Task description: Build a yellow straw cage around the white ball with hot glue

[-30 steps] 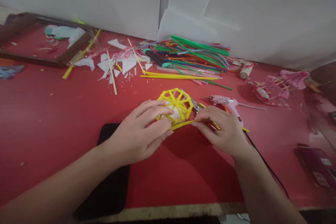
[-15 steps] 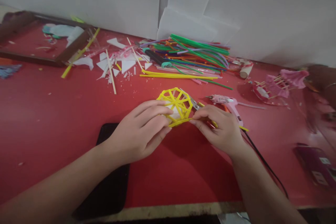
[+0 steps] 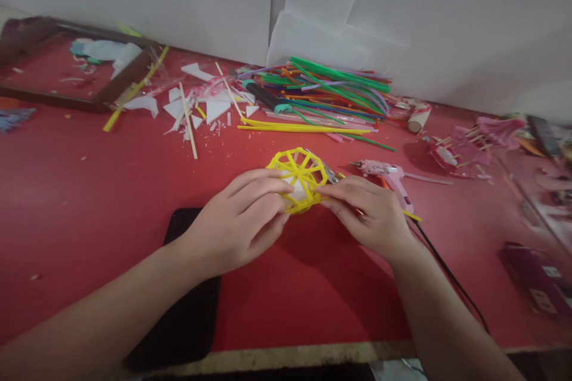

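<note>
Between my hands is a small yellow wheel-shaped frame [image 3: 298,174] made of thin sticks, with spokes meeting in the middle and something white inside. My left hand [image 3: 243,214] is closed on its left side, fingertips on the rim. With thumb and index finger, my right hand [image 3: 369,211] pinches the lower right edge of the same frame; the exact bit under those fingertips is hidden. Just behind the frame and my right hand lie metal pliers [image 3: 330,175], partly covered. A pink glue gun [image 3: 388,175] rests to the right of them.
A black phone [image 3: 192,303] lies under my left forearm. Along the wall are colourful pipe cleaners [image 3: 330,89], yellow sticks [image 3: 304,127], white scraps [image 3: 217,111] and a brown wooden frame [image 3: 53,98]. Pink craft pieces [image 3: 473,143] and a purple case [image 3: 536,280] sit at right, near the glue gun's cord [image 3: 451,277].
My right fingers have shifted slightly left and closer against the frame's lower right edge. The yellow strip along its bottom now sits nearer the frame. My left hand stays put.
</note>
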`<state>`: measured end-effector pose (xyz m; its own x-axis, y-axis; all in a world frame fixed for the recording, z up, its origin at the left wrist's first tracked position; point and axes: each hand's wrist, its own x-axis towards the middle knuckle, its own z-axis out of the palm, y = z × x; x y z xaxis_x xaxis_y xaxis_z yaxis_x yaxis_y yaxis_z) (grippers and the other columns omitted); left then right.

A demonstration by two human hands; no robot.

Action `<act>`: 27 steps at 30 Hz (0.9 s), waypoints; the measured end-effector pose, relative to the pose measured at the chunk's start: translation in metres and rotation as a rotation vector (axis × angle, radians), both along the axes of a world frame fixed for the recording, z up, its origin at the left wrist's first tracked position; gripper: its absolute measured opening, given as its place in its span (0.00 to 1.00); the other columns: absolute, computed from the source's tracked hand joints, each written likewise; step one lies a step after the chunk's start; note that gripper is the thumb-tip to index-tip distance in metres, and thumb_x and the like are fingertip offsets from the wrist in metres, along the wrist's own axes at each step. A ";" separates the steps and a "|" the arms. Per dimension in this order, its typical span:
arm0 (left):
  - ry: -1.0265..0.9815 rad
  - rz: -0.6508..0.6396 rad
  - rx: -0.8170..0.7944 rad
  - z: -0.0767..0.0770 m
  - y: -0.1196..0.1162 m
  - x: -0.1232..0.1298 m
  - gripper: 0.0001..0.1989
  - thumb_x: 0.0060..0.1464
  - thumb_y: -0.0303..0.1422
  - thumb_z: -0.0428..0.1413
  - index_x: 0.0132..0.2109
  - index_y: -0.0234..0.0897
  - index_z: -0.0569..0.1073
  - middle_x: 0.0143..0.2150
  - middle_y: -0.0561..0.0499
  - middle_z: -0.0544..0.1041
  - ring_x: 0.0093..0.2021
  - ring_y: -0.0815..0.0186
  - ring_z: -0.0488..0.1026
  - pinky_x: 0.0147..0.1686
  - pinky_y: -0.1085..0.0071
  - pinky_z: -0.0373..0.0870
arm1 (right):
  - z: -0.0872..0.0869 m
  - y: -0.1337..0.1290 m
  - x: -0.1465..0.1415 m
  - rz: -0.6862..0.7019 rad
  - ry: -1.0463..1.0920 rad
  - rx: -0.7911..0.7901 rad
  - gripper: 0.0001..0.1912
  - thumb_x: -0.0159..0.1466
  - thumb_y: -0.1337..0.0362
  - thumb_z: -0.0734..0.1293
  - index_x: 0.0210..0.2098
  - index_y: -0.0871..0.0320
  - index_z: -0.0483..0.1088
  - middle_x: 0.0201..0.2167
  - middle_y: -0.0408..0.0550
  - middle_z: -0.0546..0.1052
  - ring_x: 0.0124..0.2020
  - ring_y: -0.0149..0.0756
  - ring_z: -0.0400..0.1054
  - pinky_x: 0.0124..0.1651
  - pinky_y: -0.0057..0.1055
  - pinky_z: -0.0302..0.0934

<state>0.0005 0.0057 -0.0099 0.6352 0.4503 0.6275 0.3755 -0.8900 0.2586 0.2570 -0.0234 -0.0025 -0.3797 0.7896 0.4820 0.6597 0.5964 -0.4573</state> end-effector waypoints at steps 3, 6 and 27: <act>-0.003 -0.006 -0.007 0.000 0.000 0.000 0.05 0.63 0.23 0.56 0.45 0.34 0.71 0.49 0.41 0.80 0.56 0.55 0.77 0.60 0.56 0.75 | 0.000 0.001 -0.001 0.003 0.011 0.000 0.08 0.68 0.70 0.68 0.45 0.56 0.78 0.36 0.47 0.83 0.37 0.31 0.77 0.42 0.28 0.72; 0.014 0.000 0.013 -0.001 0.000 0.001 0.09 0.63 0.25 0.56 0.50 0.33 0.72 0.51 0.40 0.80 0.56 0.54 0.76 0.60 0.54 0.75 | 0.000 0.000 -0.002 0.004 0.033 -0.013 0.08 0.68 0.70 0.69 0.45 0.57 0.78 0.37 0.47 0.83 0.37 0.31 0.78 0.42 0.27 0.72; -0.032 0.006 0.005 -0.002 -0.003 -0.004 0.02 0.63 0.28 0.59 0.42 0.37 0.73 0.53 0.41 0.79 0.59 0.51 0.77 0.58 0.55 0.79 | 0.000 -0.002 -0.002 0.008 0.081 -0.065 0.05 0.66 0.72 0.70 0.37 0.56 0.74 0.33 0.42 0.81 0.35 0.29 0.75 0.41 0.25 0.69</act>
